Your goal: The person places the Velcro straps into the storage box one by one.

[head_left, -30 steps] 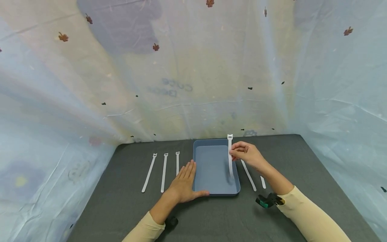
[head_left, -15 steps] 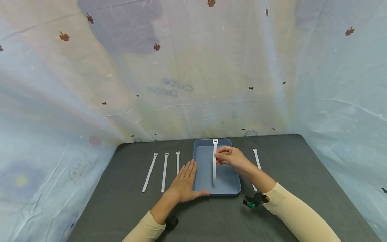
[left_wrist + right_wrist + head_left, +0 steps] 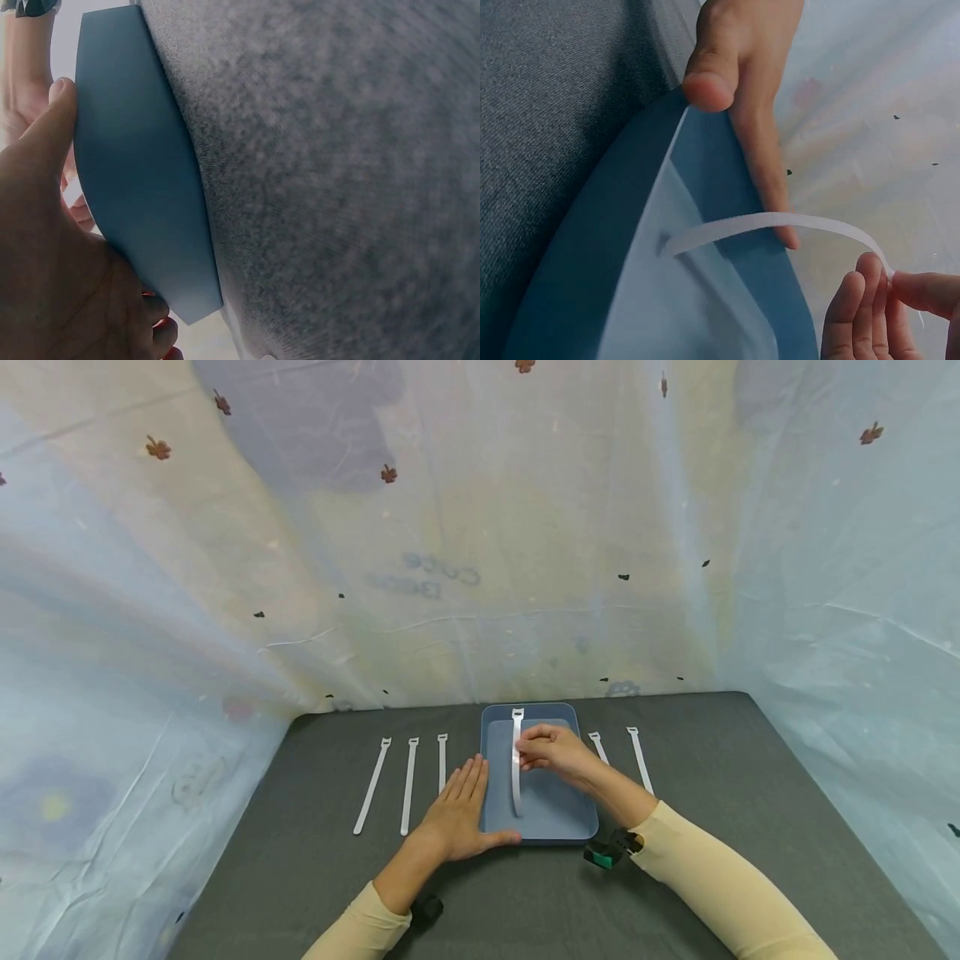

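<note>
My right hand [image 3: 558,753] pinches a white strap-type cable tie [image 3: 516,768] between thumb and fingers, over the blue-grey tray [image 3: 558,817]. Its slotted head points to the tray's far end. In the right wrist view the cable tie [image 3: 765,220] arches down, its tail end at or just above the tray floor; I cannot tell which. My left hand [image 3: 453,820] rests on the tray's left side with straight fingers, thumb along the near rim. The left wrist view shows that thumb [image 3: 56,127] against the tray's outer wall [image 3: 142,165].
Left of the tray lie three more white cable ties, the outermost cable tie [image 3: 372,785] slanting; my left hand partly covers the nearest. Two others, one a cable tie [image 3: 641,758], lie right of it, partly behind my right arm. A dark grey cloth [image 3: 300,893] covers the table.
My right hand has carried the cable tie leftward, from above the tray's right rim to its left half, and lower. The left hand stays still on the tray.
</note>
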{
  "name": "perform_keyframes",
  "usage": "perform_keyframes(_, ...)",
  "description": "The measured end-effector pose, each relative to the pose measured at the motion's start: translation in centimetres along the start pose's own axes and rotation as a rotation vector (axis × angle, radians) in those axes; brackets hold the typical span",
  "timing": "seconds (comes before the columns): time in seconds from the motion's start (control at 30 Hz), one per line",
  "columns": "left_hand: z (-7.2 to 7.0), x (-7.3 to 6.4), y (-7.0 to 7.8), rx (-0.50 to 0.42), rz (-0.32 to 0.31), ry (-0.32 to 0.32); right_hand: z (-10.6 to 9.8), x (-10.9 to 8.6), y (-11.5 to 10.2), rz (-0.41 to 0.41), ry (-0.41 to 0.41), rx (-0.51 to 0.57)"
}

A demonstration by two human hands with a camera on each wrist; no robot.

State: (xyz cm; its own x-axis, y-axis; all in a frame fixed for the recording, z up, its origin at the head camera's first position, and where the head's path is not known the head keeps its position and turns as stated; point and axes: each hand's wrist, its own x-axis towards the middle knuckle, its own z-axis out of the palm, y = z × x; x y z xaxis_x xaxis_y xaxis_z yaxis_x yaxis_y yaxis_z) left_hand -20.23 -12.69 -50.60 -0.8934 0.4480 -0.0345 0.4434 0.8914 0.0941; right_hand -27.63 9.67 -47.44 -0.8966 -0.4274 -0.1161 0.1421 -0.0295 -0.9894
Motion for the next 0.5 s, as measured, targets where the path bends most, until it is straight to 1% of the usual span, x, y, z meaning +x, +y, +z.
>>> perform_keyframes(0.1,0.1,0.0,0.0,0.004,-0.001,0.001,0.2,0.4,0.3,-0.008,-0.009,-0.003)
perform_keyframes(0.3,0.3,0.1,-0.1,0.008,0.000,0.009,0.5,1.3,0.7,0.032,-0.005,0.017)
perform_keyframes(0.5,0.2,0.1,-0.1,0.002,0.003,0.006,0.6,2.3,1.2,0.054,0.055,0.019)
